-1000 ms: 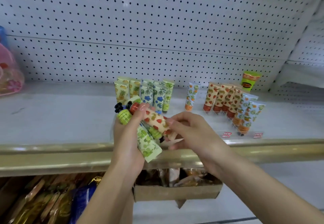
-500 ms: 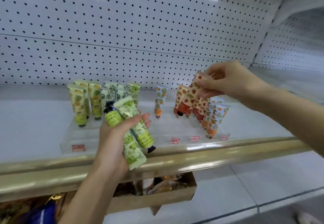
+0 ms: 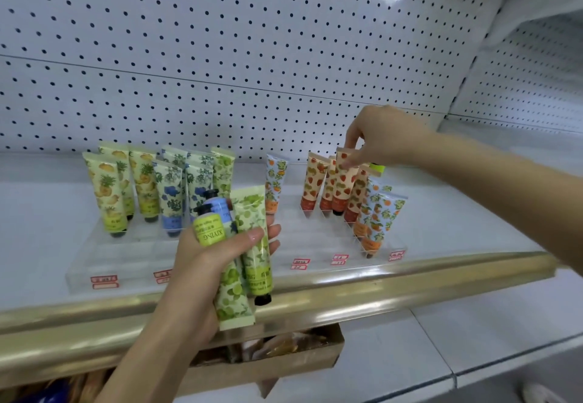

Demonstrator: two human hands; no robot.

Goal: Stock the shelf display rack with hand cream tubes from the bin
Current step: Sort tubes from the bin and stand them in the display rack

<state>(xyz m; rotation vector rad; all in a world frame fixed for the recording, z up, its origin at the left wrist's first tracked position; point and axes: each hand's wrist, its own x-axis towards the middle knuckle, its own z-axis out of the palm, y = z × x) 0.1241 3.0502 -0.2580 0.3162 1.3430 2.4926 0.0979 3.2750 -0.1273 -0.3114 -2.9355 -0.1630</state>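
While the right hand [image 3: 381,140] reaches over the right part of the rack [image 3: 315,238], its thumb and forefinger pinch the flat top end of the strawberry tube [image 3: 344,181]. That tube stands cap down among the other strawberry ones toward the back right of the rack. Its long axis is close to upright, leaning a little backward, so the fingers sit directly above it and the rest of the tube hangs below them. Whether the cap is fully seated in its slot cannot be told, since the neighbouring tubes hide the bottom.

The left hand [image 3: 214,254] hovers in front of the middle of the rack, fingers and thumb curled round a bundle of tubes [image 3: 252,238]: lime-print ones, plus one with a blue body. They lie at mixed angles, some caps up and some down. The bin [image 3: 284,361] sits below the rack, under the shelf edge.

The next step is probably to let go straight upward, as a sideways pull could tip the row. The one lime tube [image 3: 223,170] already at the back of the rack is nearer the left hand.
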